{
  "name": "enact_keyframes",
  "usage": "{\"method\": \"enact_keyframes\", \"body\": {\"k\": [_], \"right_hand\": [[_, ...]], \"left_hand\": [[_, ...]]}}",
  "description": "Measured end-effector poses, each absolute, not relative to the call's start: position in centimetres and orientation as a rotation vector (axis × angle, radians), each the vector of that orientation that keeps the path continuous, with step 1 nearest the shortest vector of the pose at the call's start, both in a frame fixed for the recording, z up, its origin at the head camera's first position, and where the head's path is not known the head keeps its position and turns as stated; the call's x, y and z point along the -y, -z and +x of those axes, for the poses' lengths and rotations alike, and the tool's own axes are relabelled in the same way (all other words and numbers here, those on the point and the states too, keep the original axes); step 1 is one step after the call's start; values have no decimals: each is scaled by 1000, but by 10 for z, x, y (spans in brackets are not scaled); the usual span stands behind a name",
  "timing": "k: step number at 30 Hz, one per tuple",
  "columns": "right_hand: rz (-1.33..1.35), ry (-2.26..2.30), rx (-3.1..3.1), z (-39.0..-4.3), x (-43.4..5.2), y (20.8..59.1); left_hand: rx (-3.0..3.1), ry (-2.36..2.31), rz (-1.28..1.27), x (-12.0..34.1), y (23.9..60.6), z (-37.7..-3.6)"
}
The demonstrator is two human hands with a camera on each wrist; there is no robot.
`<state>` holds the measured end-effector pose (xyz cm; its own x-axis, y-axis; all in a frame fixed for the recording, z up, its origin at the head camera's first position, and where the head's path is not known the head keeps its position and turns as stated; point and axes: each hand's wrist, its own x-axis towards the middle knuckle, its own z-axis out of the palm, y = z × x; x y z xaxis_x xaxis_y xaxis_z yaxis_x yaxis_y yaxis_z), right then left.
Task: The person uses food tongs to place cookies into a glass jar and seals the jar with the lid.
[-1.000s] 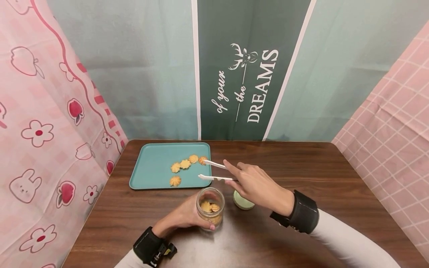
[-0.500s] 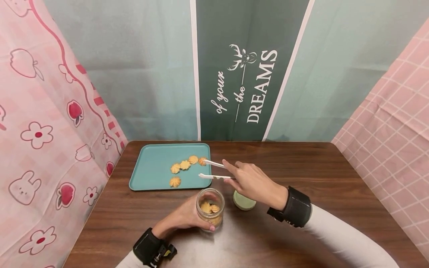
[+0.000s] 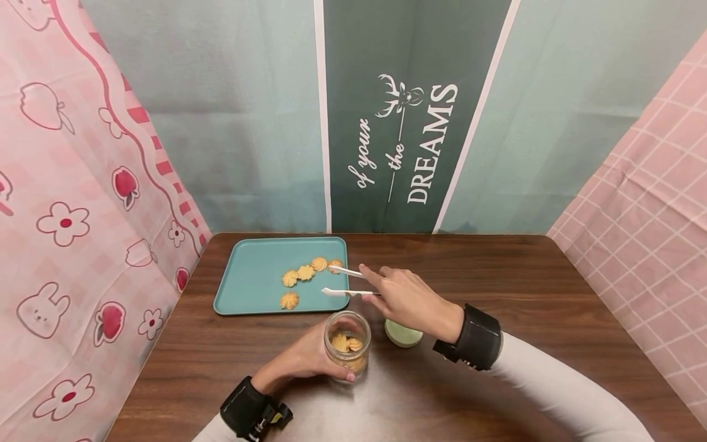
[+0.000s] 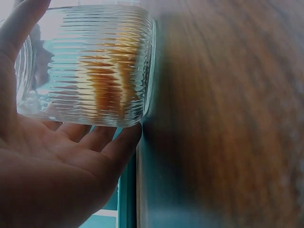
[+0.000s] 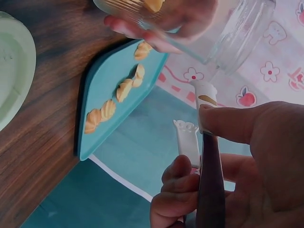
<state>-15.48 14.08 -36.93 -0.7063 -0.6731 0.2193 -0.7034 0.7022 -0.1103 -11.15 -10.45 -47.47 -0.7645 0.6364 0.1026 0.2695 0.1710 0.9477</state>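
My left hand [image 3: 306, 355] grips a glass jar [image 3: 360, 364] upright on the table, thumb curled round its near side. Several fluted cookies [image 3: 340, 342] lie inside; in the left wrist view they show through the ribbed wall [image 4: 64, 66]. My right hand [image 3: 411, 304] holds tongs [image 3: 345, 293] with white tips, dark-handled in the right wrist view [image 5: 210, 185]. Their arms are spread, with nothing between them, over the right edge of a teal tray [image 3: 248, 264]. The upper tip overlaps the rightmost cookie [image 3: 336, 270]. Several other cookies [image 3: 305, 272] lie on the tray.
A round pale green lid [image 3: 403, 334] lies right of the jar, partly under my right hand. The wooden table [image 3: 497, 276] ends at a green curtain [image 3: 265, 153] behind; pink cloths [image 3: 72, 245] hang at both sides.
My right hand and the tongs have shifted a little to the left, so the upper tip now reaches farther over the rightmost cookie. The left hand and jar stay put.
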Motion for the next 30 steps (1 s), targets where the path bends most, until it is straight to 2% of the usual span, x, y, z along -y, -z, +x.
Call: {"method": "enact_keyframes", "body": {"k": [30], "right_hand": [[1148, -294, 2786, -167, -121, 388]], "left_hand": [[-2155, -1580, 819, 106, 474, -111]]}}
